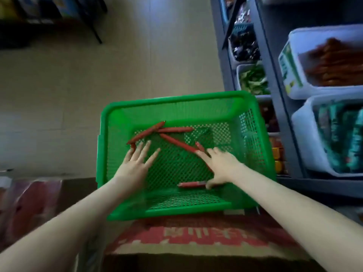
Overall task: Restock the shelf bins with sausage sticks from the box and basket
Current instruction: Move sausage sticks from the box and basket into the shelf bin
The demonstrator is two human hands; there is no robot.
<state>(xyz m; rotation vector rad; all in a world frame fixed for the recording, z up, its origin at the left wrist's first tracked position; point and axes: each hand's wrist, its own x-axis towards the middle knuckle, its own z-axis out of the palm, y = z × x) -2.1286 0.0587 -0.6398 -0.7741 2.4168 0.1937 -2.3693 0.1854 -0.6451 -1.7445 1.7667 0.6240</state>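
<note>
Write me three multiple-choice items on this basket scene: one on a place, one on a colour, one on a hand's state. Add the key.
1. The loose sausage sticks lie:
A) on the floor
B) in the basket
C) on a chair

2. The basket is:
A) blue
B) white
C) green

3. The left hand is:
A) open, fingers spread
B) clenched round a stick
C) out of view

Key:
1 B, the sticks rest on the basket's mesh bottom.
2 C, its rim and mesh walls are green.
3 A, its straight fingers are spread over the mesh and curl round nothing.
</note>
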